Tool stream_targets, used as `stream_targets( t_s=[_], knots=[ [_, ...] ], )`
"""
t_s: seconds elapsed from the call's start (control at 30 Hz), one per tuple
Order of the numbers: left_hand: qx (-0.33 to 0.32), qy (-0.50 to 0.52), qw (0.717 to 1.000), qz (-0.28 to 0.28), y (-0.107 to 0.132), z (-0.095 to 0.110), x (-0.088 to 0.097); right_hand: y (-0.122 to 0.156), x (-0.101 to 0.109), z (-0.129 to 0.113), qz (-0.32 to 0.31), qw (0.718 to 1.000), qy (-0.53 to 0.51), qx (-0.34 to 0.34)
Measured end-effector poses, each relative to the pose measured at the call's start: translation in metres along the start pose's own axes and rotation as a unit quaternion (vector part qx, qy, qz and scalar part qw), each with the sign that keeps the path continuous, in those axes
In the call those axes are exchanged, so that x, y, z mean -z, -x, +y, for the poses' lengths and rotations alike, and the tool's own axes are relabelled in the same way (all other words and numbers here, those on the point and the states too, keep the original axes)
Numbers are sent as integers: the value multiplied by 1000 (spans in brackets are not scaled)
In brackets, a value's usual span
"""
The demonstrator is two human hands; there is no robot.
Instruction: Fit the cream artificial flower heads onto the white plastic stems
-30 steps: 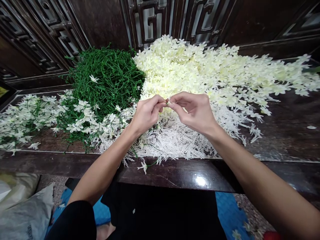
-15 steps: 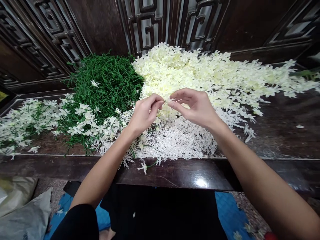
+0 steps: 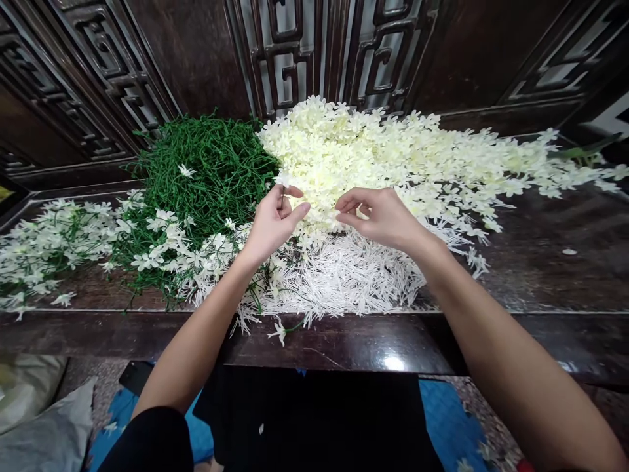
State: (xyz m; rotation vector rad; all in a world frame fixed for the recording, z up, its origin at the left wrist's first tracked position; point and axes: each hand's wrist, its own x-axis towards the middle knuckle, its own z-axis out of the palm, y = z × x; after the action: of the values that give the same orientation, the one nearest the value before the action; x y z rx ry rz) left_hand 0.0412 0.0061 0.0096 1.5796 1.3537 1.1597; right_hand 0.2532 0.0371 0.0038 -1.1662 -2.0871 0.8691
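Observation:
My left hand [image 3: 275, 219] is over the near left edge of the cream petal pile, thumb and index finger apart. A thin dark line shows by its fingers; I cannot tell what it is. My right hand [image 3: 376, 215] faces it across a small gap, thumb and fingertips pinched together. Anything in that pinch is too small to make out. Behind both hands rises the cream flower-petal pile [image 3: 339, 147]. Below them lies a heap of thin white stamen-like pieces [image 3: 354, 272]. Green plastic stems [image 3: 206, 164] are heaped to the left of my left hand.
White flowers on green stems [image 3: 63, 239] spread along the left of the dark wooden bench [image 3: 545, 269]. One stemmed flower [image 3: 279, 332] hangs over its front edge. A carved wooden backrest [image 3: 289, 52] stands behind. Grey bags [image 3: 49, 426] lie at lower left.
My hands have moved apart from where their fingertips met over a small white piece. My left thumb and index finger have spread; my right fingers remain pinched. The view has shifted slightly.

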Motion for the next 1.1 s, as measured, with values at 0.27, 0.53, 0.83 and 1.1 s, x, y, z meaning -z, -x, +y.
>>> stream_targets(
  t_s=[0.27, 0.53, 0.83, 1.1],
  knots=[
    [-8, -37, 997, -68, 4, 8, -6, 1, -1, -4, -11, 979, -200, 46],
    [9, 7, 996, -94, 4, 5, -8, 3, -8, -17, 23, 983, -184, 14],
    [50, 27, 998, -35, 3, 4, -6, 4, 7, -11, -41, 999, -8, -11],
    [74, 28, 997, -19, 3, 3, -3, 2, 11, 1, -174, 983, 11, -55]
  ],
)
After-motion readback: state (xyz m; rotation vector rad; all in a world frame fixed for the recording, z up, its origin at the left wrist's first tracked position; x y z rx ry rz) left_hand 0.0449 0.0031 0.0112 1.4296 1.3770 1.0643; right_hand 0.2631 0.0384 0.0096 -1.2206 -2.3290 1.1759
